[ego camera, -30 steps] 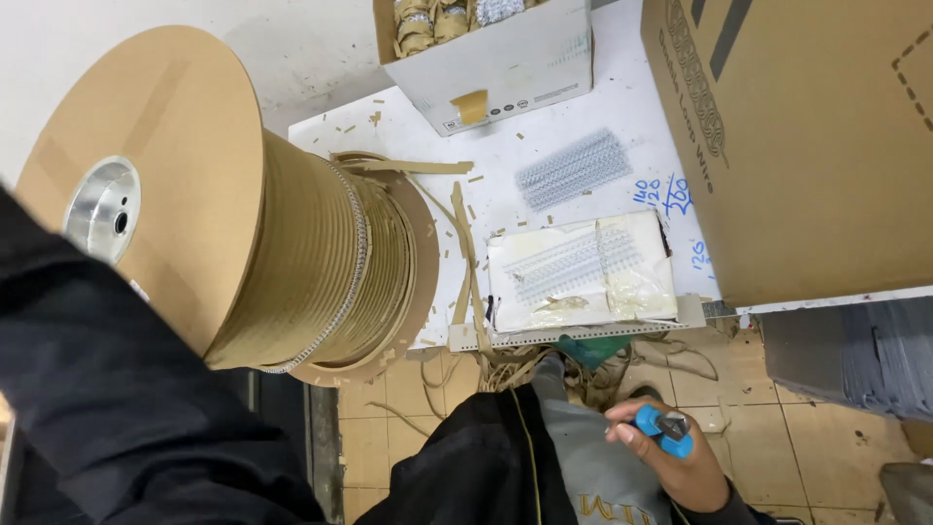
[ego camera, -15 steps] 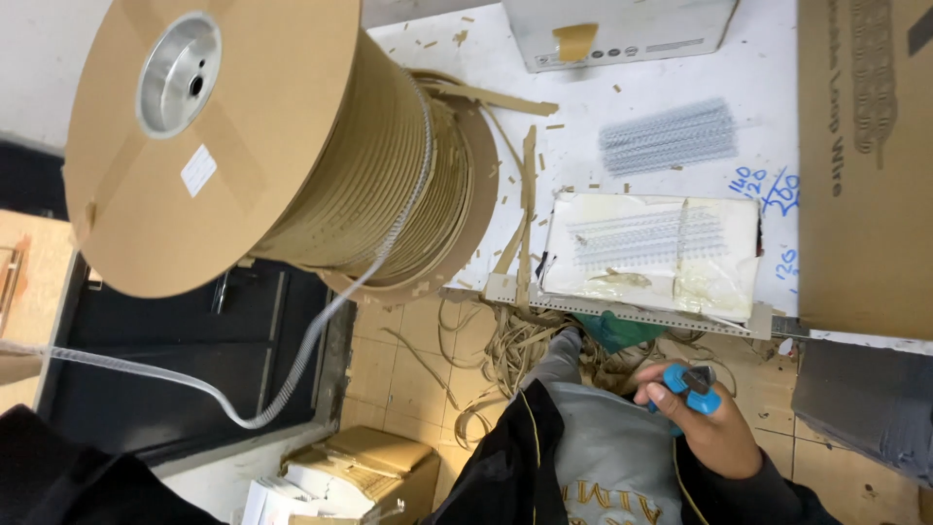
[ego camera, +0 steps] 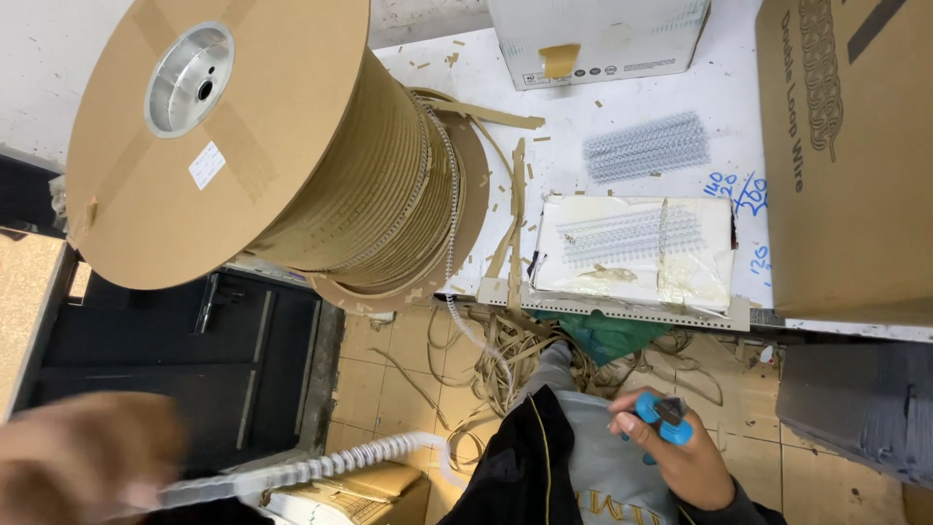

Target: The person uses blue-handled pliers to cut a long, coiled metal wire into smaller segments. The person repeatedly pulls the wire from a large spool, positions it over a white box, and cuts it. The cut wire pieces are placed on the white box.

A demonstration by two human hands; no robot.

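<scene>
A small white rectangular label [ego camera: 207,164] is sitting on the flange of the large brown cardboard spool [ego camera: 224,146], which is overhanging the white surface [ego camera: 632,102] edge. The blurred left hand [ego camera: 83,457] is gripping a white wire-binding strip [ego camera: 311,470] running from the spool; the right hand [ego camera: 680,457] is closing around blue-handled cutters [ego camera: 666,418].

Far left blocked by large spool [ego camera: 262,146]; far right by tall carton [ego camera: 846,156]. Open counter [ego camera: 573,122] strip between, narrowed by white box [ego camera: 598,39] and wire combs [ego camera: 646,146]. Near floor [ego camera: 389,389] cluttered with paper strips [ego camera: 505,360].
</scene>
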